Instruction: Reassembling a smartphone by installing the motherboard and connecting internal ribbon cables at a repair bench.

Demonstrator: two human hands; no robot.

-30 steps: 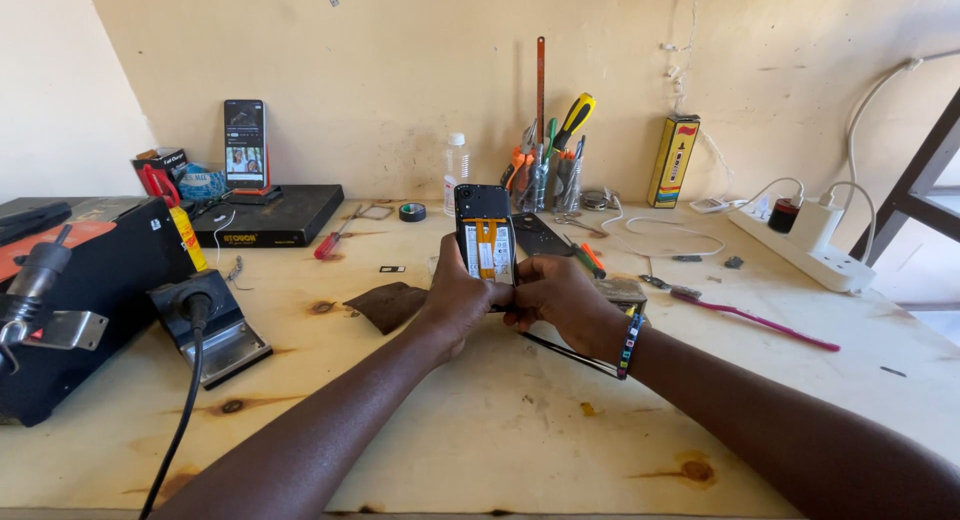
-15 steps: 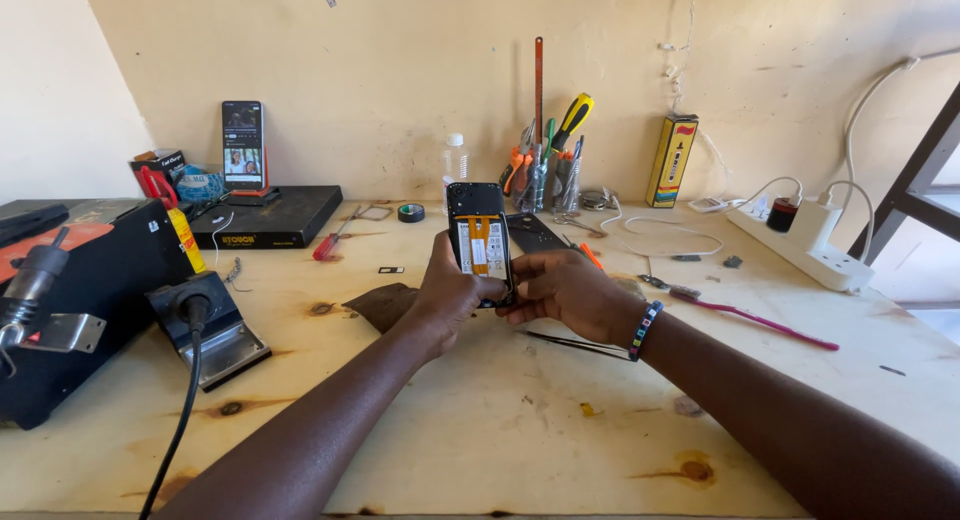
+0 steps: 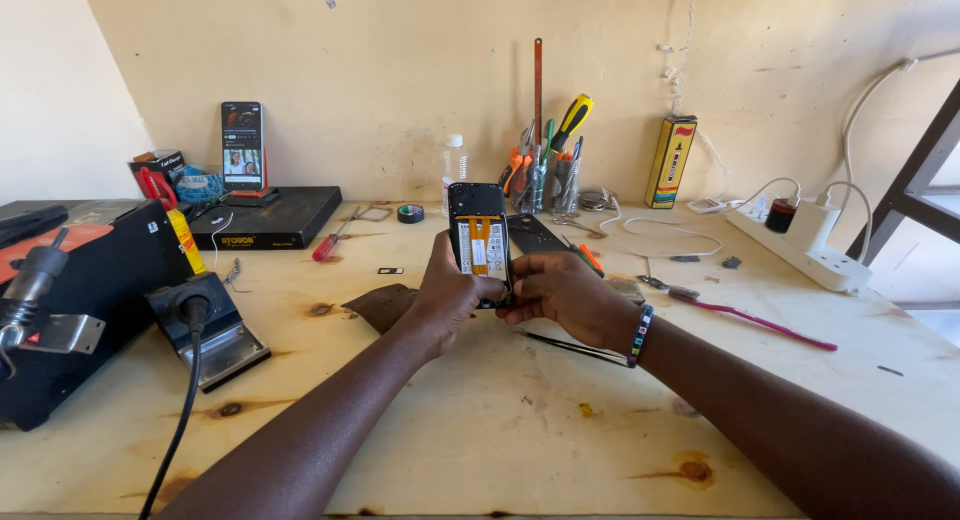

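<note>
Two hands hold one opened phone [image 3: 478, 242] upright above the wooden table [image 3: 480, 420]. I see my left hand [image 3: 447, 292] wrapped tight around its left side. My right hand [image 3: 566, 292] pinches its bottom edge. Its back cover is off, showing orange strips inside.

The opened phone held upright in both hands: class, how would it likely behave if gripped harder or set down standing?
The opened phone looks stiff and flat, so it probably will not flex. Its exposed insides seem fragile, so squeezing by the left hand or right hand risks damage. Standing on its narrow end, it would likely tip.
</note>
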